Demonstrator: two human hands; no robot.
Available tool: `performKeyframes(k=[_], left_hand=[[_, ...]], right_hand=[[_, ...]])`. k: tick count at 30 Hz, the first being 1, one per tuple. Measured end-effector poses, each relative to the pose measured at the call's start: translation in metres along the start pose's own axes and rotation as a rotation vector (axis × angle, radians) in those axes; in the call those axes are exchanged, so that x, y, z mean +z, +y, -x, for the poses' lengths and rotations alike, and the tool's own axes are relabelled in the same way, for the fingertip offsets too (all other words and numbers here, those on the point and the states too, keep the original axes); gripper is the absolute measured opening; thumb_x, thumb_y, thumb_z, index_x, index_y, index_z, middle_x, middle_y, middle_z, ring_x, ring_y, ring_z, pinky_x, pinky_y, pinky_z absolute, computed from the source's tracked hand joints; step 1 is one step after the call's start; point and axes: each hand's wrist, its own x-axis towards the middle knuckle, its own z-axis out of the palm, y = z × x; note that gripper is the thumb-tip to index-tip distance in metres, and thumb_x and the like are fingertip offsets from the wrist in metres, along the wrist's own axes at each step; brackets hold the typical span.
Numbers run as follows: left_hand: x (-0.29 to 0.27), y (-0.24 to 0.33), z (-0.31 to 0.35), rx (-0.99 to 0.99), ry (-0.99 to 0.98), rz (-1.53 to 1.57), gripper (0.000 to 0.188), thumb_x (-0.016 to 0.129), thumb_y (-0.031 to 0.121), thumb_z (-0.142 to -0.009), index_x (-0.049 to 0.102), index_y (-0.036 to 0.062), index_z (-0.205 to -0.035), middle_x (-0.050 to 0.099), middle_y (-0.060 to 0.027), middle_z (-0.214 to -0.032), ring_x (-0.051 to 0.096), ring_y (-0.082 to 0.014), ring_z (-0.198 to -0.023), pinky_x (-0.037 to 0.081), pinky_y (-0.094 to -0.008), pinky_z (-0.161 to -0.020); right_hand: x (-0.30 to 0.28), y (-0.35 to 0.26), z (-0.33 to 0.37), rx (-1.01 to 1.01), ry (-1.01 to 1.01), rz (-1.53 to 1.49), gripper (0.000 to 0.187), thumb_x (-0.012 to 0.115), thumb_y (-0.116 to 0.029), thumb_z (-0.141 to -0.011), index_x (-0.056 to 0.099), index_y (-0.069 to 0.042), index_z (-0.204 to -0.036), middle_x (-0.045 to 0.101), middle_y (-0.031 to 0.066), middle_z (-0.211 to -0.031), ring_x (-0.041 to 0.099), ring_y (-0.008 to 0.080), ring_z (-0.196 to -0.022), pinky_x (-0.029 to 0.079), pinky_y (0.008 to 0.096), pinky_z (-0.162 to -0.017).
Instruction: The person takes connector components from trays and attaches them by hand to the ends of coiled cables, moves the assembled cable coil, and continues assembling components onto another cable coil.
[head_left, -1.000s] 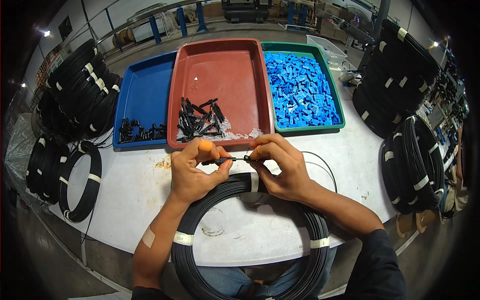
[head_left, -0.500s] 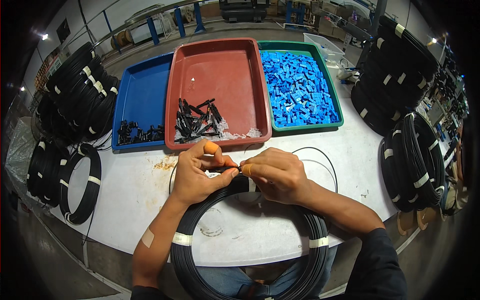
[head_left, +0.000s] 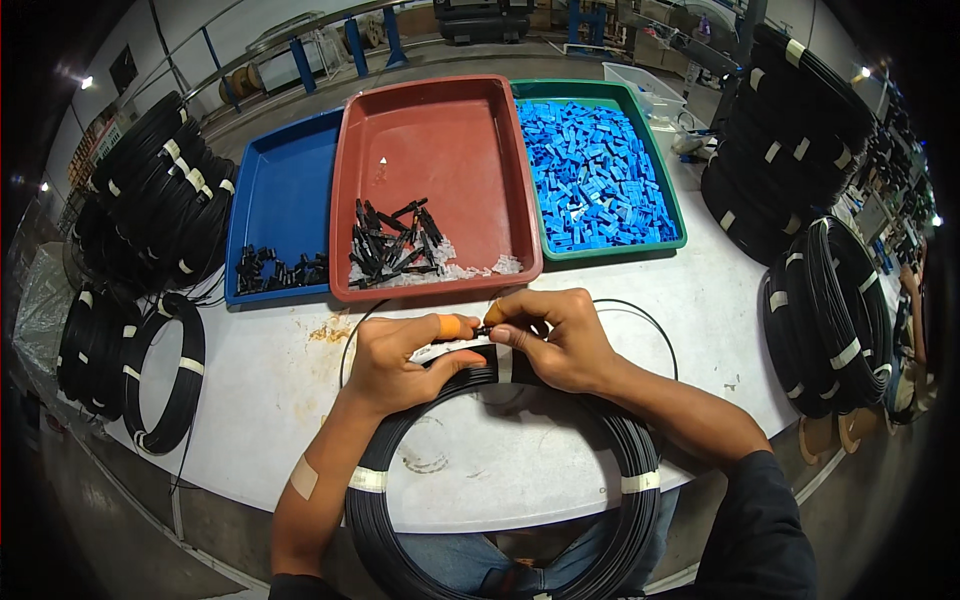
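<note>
Above the far side of a black cable coil [head_left: 368,515] bound with white tape bands, my two hands meet at a small black cable connector [head_left: 483,331]. My right hand [head_left: 556,342] pinches it between thumb and fingers. My left hand [head_left: 408,362] has orange tape round a finger and grips the connector's left end with its fingertips; its thumb lies lower, apart from them. The fingers partly hide the connector. Loose cable ends [head_left: 655,320] arc out on both sides of the hands.
Beyond the hands stand a blue tray [head_left: 290,190] with black pieces, a red tray [head_left: 440,140] with black connector parts and clear bits, and a green tray [head_left: 675,225] full of blue clips. Cable coils are stacked at left [head_left: 165,200] and right [head_left: 790,140] on the white table [head_left: 270,430].
My left thumb has come away from the connector and dropped lower. My right hand has turned, its thumb now showing against the connector. The coil has shifted slightly.
</note>
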Motion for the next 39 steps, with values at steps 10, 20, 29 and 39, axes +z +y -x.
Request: performKeyframes(k=[10, 20, 29, 39], left_hand=[[-0.003, 0.004, 0.002, -0.12, 0.075, 0.063, 0.013, 0.086, 0.002, -0.075, 0.078, -0.0014, -0.084, 0.077, -0.0129, -0.08, 0.076, -0.0203, -0.069, 0.06, -0.027, -0.064], [-0.001, 0.0, 0.005, 0.274, -0.046, -0.223, 0.009, 0.081, 0.004, -0.079, 0.074, 0.0056, -0.083, 0.079, -0.008, -0.088, 0.07, -0.0162, -0.058, 0.051, -0.0267, -0.047], [-0.003, 0.005, 0.003, -0.184, 0.037, 0.1, 0.013, 0.083, 0.004, -0.08, 0.078, -0.0006, -0.092, 0.078, -0.0121, -0.081, 0.072, -0.0124, -0.061, 0.056, -0.0232, -0.056], [0.002, 0.0, 0.006, 0.149, 0.022, -0.068, 0.013, 0.085, 0.004, -0.078, 0.078, 0.0025, -0.089, 0.078, -0.0108, -0.085, 0.073, -0.0164, -0.062, 0.055, -0.0235, -0.054]], right_hand=[[0.002, 0.007, -0.003, -0.367, 0.083, 0.183, 0.025, 0.077, 0.005, -0.074, 0.07, -0.001, -0.098, 0.072, 0.0107, -0.089, 0.068, 0.0236, -0.07, 0.052, 0.0344, -0.059], [-0.001, 0.0, -0.003, -0.105, -0.08, 0.06, 0.015, 0.075, 0.001, -0.08, 0.069, 0.0, -0.094, 0.068, 0.013, -0.079, 0.065, 0.0277, -0.07, 0.051, 0.0386, -0.07], [0.001, 0.004, -0.006, -0.32, 0.011, 0.161, 0.02, 0.076, -0.001, -0.08, 0.067, -0.002, -0.097, 0.067, 0.0098, -0.087, 0.062, 0.0273, -0.077, 0.049, 0.0385, -0.074], [-0.001, 0.001, 0.0, -0.392, 0.067, 0.233, 0.021, 0.079, 0.001, -0.071, 0.071, -0.004, -0.089, 0.069, 0.0079, -0.081, 0.064, 0.0269, -0.074, 0.047, 0.038, -0.072]])
